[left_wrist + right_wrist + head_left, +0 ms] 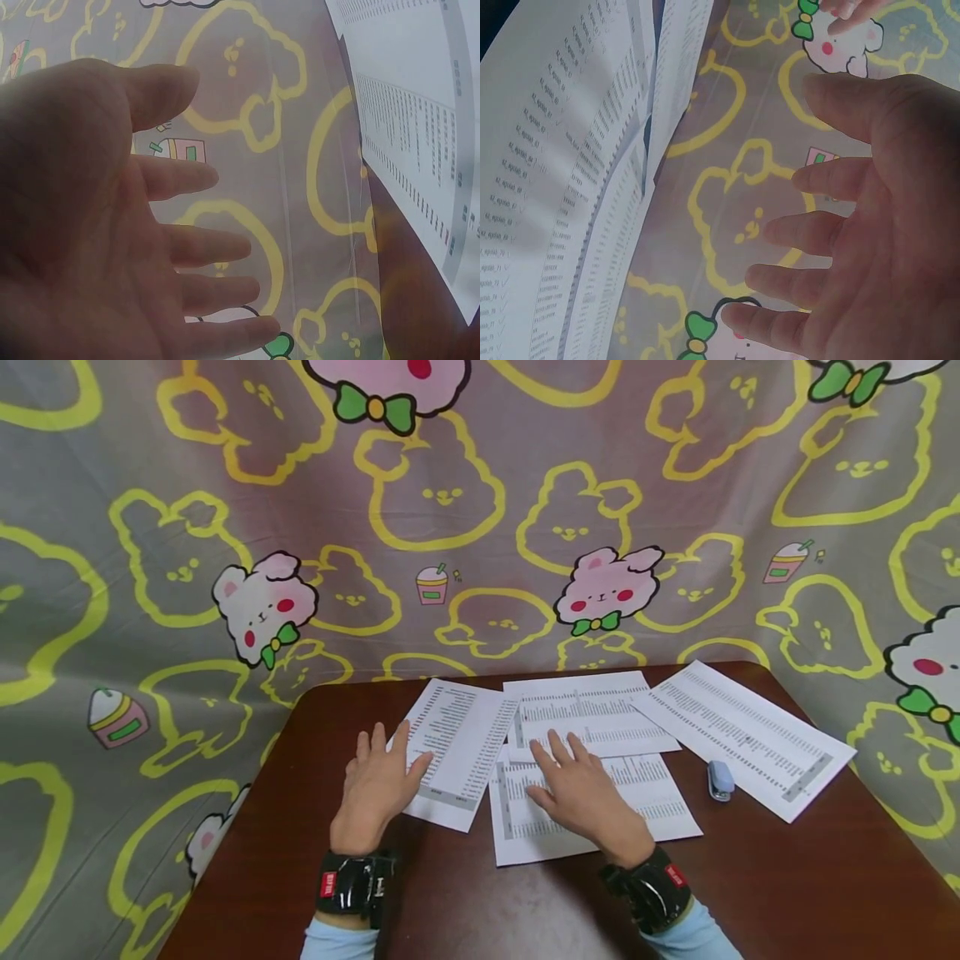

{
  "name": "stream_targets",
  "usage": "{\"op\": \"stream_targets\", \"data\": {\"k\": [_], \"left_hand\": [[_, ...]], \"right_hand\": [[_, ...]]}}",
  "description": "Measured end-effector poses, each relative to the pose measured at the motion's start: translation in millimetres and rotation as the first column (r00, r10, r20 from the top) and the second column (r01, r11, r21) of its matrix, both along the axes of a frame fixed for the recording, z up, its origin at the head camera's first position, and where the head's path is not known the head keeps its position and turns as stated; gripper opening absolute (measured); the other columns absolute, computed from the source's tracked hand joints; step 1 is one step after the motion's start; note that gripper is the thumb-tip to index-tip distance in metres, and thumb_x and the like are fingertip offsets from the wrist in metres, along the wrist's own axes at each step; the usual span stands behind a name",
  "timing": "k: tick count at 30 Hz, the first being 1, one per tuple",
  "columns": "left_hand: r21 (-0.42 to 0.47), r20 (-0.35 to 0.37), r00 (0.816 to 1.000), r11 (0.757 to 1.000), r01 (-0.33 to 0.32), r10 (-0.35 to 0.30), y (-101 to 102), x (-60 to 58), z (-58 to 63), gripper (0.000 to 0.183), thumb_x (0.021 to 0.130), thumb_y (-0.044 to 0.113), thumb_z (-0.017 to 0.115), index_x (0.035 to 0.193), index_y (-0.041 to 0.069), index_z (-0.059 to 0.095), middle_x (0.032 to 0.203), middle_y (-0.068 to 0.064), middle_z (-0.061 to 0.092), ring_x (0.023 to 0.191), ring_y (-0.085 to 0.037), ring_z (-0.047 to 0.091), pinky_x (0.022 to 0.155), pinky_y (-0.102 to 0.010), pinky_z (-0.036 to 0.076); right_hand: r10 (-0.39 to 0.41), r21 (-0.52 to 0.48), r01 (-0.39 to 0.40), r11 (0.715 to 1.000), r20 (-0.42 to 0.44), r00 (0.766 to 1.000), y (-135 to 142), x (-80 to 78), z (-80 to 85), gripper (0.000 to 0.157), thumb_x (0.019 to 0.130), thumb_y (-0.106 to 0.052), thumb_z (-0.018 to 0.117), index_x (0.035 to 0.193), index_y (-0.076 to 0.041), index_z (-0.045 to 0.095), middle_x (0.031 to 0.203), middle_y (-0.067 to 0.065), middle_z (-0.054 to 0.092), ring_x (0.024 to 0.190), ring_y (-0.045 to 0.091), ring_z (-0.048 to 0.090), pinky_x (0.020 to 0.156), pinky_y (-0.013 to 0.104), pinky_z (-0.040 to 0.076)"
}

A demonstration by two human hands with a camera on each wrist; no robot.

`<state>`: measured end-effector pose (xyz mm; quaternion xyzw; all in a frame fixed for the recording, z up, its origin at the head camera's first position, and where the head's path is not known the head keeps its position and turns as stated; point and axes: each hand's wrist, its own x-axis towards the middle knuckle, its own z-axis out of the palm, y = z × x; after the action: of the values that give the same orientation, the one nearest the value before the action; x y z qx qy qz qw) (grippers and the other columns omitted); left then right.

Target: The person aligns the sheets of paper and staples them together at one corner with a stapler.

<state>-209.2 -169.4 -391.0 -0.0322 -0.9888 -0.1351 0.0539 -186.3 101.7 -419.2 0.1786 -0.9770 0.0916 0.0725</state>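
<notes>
My left hand [377, 787] is held over the lower left part of a printed sheet [450, 735], fingers straight and slightly spread. In the left wrist view its palm [82, 225] faces the camera with nothing in it. My right hand [581, 793] hovers above two overlapping sheets, the upper paper [615, 703] and the lower paper [660, 802]. Its fingers are extended too, and the right wrist view shows a bare palm [900, 225] apart from the pages [547, 172]. Small printed rows cover the sheets; their text is too small to read.
A fourth printed sheet [750, 735] lies slanted at the right, touching the upper middle paper. Beside its lower left edge stands a small light-blue stapler [720, 780]. The dark brown table [465, 902] meets a patterned cloth [480, 510] at the back.
</notes>
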Motion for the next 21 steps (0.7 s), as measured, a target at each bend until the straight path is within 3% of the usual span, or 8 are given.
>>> {"op": "stream_targets", "data": {"k": [10,15,21], "left_hand": [[0.009,0.014,0.999,0.999,-0.047,0.047,-10.1,0.1,-1.9,0.073,0.089,0.044,0.051,0.145,0.007,0.023,0.147,-0.031,0.017,0.133,-0.053,0.012,0.098,-0.068,0.021],[0.005,0.032,0.994,0.995,-0.102,0.102,-16.8,-0.3,-3.7,0.07,0.091,0.044,0.047,0.144,0.005,0.024,0.145,-0.033,0.02,0.131,-0.055,0.016,0.096,-0.069,0.023],[0.008,0.035,0.992,0.993,-0.122,0.121,-23.5,-1.6,-6.5,0.068,0.091,0.043,0.047,0.143,0.005,0.025,0.142,-0.033,0.024,0.128,-0.054,0.022,0.092,-0.069,0.028]], "right_hand": [[0.046,-0.023,-0.046,0.999,-0.001,0.999,-8.9,-3.5,-2.7,0.063,0.091,-0.049,0.05,0.142,-0.014,0.037,0.146,0.019,0.033,0.133,0.042,0.029,0.097,0.057,0.034],[0.035,0.024,-0.036,0.999,0.025,0.999,-13.7,-5.7,-3.7,0.064,0.09,-0.051,0.048,0.143,-0.016,0.035,0.147,0.017,0.031,0.134,0.041,0.029,0.098,0.055,0.033],[0.047,0.069,-0.048,0.996,0.021,0.999,-17.6,-9.1,-5.6,0.063,0.091,-0.049,0.049,0.142,-0.016,0.036,0.146,0.018,0.032,0.133,0.04,0.03,0.098,0.054,0.034]]}}
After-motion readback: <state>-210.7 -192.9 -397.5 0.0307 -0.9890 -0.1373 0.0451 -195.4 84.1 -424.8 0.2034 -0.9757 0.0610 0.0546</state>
